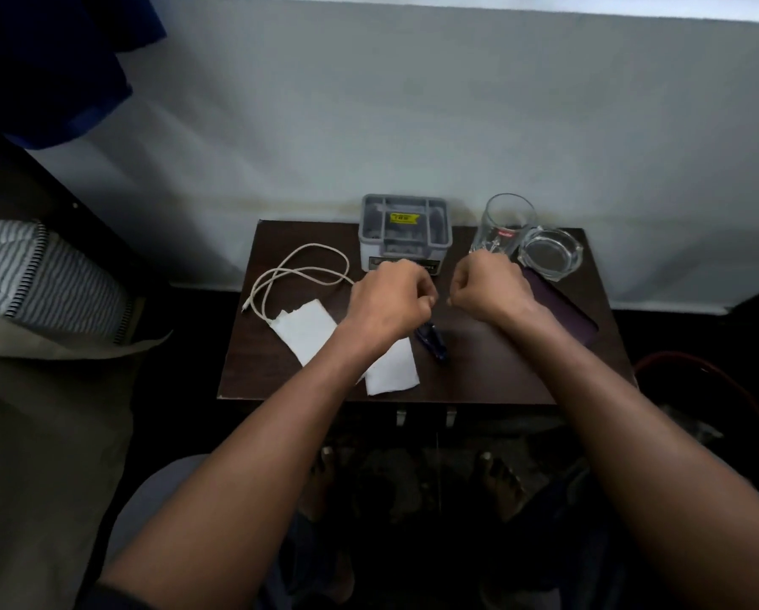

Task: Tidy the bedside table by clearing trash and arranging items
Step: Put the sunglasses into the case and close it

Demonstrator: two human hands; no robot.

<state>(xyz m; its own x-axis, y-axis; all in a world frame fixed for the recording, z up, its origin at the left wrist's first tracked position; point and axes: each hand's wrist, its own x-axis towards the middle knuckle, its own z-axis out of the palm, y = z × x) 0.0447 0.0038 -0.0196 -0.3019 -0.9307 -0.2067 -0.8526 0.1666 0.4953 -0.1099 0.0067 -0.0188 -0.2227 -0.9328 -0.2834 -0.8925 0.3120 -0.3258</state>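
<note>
2 fists are held curled above the bedside table (280,372): left hand (388,301), right hand (487,286); any grasp cannot be told. 2 tissues (307,330) lie under the left forearm, the cable (298,270) left.

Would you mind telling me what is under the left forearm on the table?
A white tissue and a second sheet lie there; the left forearm covers where they meet.

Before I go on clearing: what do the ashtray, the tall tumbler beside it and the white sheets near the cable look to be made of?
Ashtray: clear glass, thick and glossy; the tabletop shows through it.
Tumbler: thin clear glass, wall visible behind it; could be clear plastic.
White sheets: matte, soft-edged paper, probably tissue or napkin.
Cable: off-white, possibly braided; too small to confirm.
</note>
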